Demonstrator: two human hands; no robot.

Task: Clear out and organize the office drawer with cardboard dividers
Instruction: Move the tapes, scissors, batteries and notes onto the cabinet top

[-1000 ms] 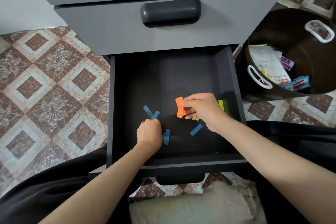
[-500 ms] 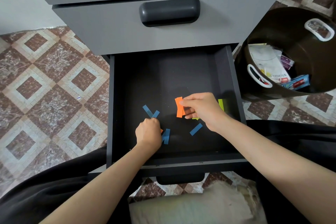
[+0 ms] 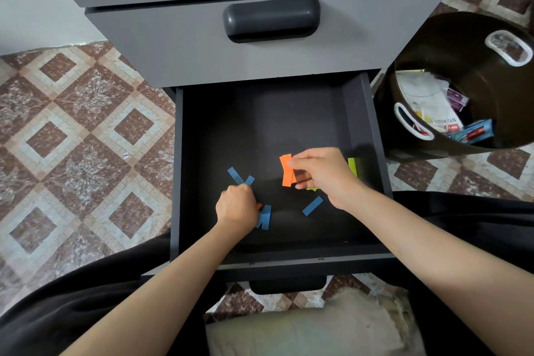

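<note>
Nearest me, a pale cushion (image 3: 312, 329) lies on the floor below the open drawer (image 3: 372, 124).

Inside the drawer, near its front, my left hand (image 3: 237, 208) is down on the drawer bottom with its fingers curled under. An orange scrap (image 3: 259, 206) shows at their edge; I cannot tell whether it is gripped. Blue strips (image 3: 265, 217) lie loose just beside that hand, with others ahead of it and to its right.

Further in, my right hand (image 3: 323, 173) pinches upright orange strips (image 3: 286, 173) between thumb and fingers. Green strips (image 3: 353, 166) show behind and under this hand; whether it holds them I cannot tell.

To the right, outside the drawer, a dark bin (image 3: 433, 37) holds papers and packets. Farthest, the upper drawer (image 3: 173, 46) is closed, its handle (image 3: 271, 19) dark.
</note>
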